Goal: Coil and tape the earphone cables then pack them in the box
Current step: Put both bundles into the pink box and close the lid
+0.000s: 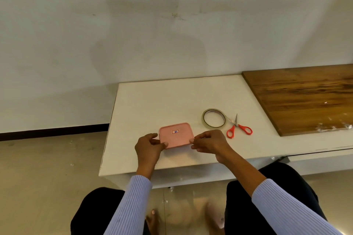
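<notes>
**Both hands on the closed pink box**

The left hand [148, 146] had its fingers curled round the left near corner of the small pink plastic box with rounded corners [176, 135], thumb lying on the lid and the other fingers bent against the side. The right hand [208, 142] pinched the box's right near corner, its fingertips [192, 141] pressed on the lid's edge and the remaining fingers curled below. Both wrists came out of ribbed pale blue sleeves [282, 206].

The box sat flat on the white table [152, 105], near the front edge and a little left of the table's middle. Its lid was on, a matt salmon-pink surface with a raised rim running round it. A small white sticker with a red border and a blue number [175, 131] sat near the lid's centre. Whether anything lay inside could not be told.

Just beyond the right hand, a roll of clear adhesive tape [214, 119] lay flat on the table. Beside it to the right lay a pair of small scissors with orange-red handles [237, 129], blades closed and pointing away from the person, one blade tip close to the roll.

Further right, a dark brown wood-grain board [305, 99] covered the tabletop. Dark trousers [267, 187] showed below the table's front edge.
</notes>
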